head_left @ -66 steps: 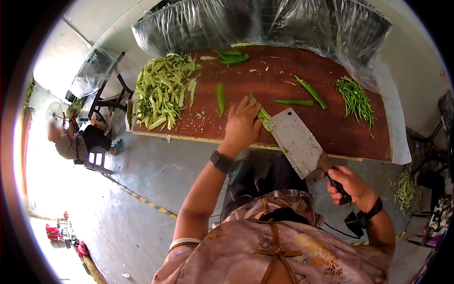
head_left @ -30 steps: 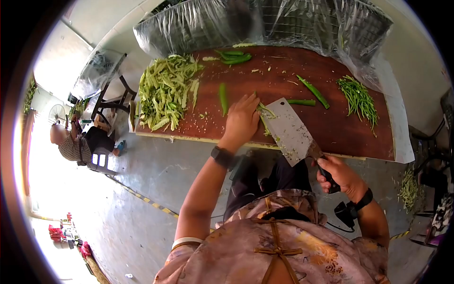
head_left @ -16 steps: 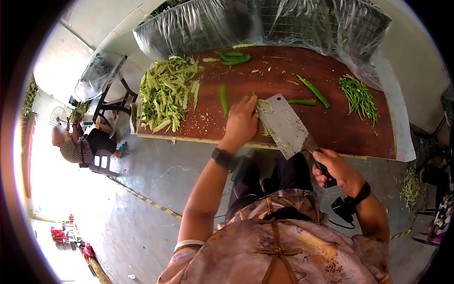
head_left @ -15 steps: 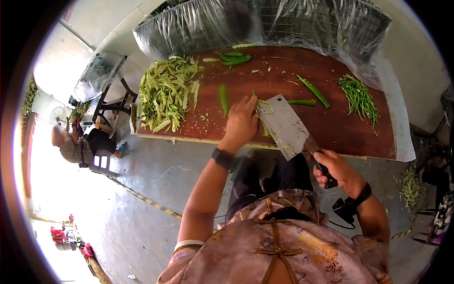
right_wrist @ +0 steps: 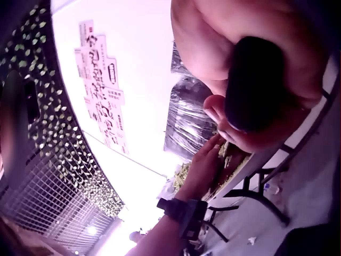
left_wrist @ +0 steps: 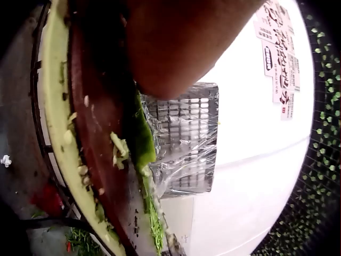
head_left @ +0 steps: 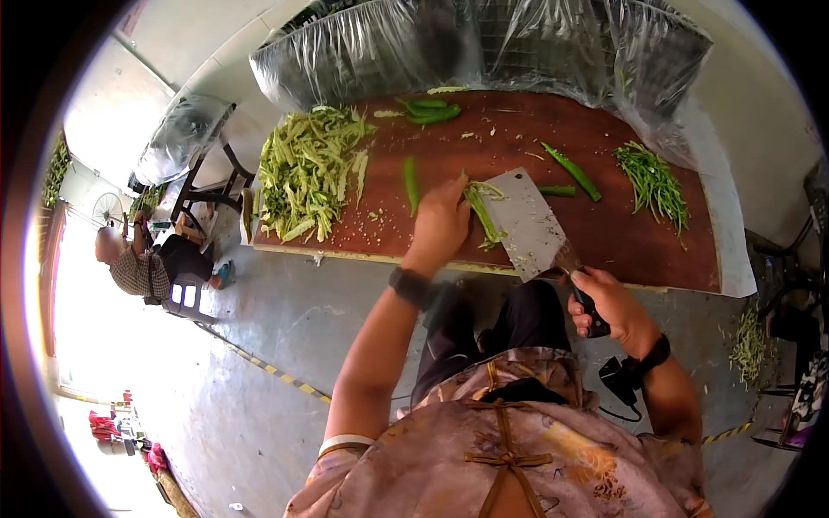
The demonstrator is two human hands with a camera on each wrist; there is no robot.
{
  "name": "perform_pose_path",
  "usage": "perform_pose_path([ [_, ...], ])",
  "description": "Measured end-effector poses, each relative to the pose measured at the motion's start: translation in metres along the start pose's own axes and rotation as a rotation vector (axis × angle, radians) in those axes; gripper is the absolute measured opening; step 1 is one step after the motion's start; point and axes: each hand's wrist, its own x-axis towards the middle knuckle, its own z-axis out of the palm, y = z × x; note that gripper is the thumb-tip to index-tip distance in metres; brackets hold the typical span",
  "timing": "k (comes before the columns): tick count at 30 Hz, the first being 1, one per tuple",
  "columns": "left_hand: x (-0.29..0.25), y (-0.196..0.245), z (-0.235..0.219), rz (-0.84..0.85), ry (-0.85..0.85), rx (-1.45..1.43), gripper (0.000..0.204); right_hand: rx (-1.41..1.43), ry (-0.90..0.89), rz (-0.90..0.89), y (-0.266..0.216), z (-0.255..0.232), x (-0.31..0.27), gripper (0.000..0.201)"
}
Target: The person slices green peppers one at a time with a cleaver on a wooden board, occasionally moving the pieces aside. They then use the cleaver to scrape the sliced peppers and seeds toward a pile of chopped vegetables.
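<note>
Your left hand (head_left: 442, 226) lies palm-down on the table (head_left: 604, 233), fingers (head_left: 449, 188) fairly straight and pressing on a split green pepper (head_left: 482, 213) near the front edge; nothing shows them curled round it. The pepper's long axis runs away from you and slightly to your left, and it lies just to the right of those fingertips, between them and the cleaver (head_left: 531, 223). Your right hand (head_left: 610, 308) sits off the front edge of the table, fingers clenched round the cleaver's dark handle (right_wrist: 254, 85); the blade lies tilted over the table with its broad face up, its left edge touching or just beside the pepper, which of the two you cannot tell from the head view. The left hand is the nearer one to the pepper; the right reaches it only through the blade. Whole peppers lie further out: one (head_left: 411, 183) left of your left hand, lengthwise away from you, two (head_left: 570, 171) right of the blade, a few (head_left: 430, 110) at the far edge. A heap of cut strips (head_left: 311, 168) fills the left end, a small pile of stems (head_left: 654, 181) the right. Behind the table stands a plastic-wrapped crate (head_left: 484, 43); its contents are not visible.
</note>
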Motion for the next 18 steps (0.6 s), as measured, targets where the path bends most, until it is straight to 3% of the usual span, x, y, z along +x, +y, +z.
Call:
perform_pose_path([
  [4, 0.02, 0.0, -0.003, -0.007, -0.027, 0.098, 0.038, -0.103, 0.109, -0.086, 0.004, 0.002, -0.018, 0.027],
  [7, 0.031, -0.008, 0.001, 0.123, -0.028, 0.161, 0.03, -0.128, 0.145, -0.131, 0.011, 0.004, -0.027, 0.029],
  [9, 0.036, -0.015, 0.004, 0.086, -0.151, 0.266, 0.019, -0.129, 0.126, -0.145, 0.013, 0.003, -0.034, 0.027],
  [16, 0.039, -0.019, 0.008, 0.007, -0.13, 0.367, 0.014, -0.201, 0.053, -0.166, 0.013, 0.008, -0.056, 0.026],
  [18, 0.037, -0.012, 0.005, -0.059, -0.2, 0.47, 0.02, -0.202, 0.037, -0.155, 0.015, 0.011, -0.053, 0.027],
])
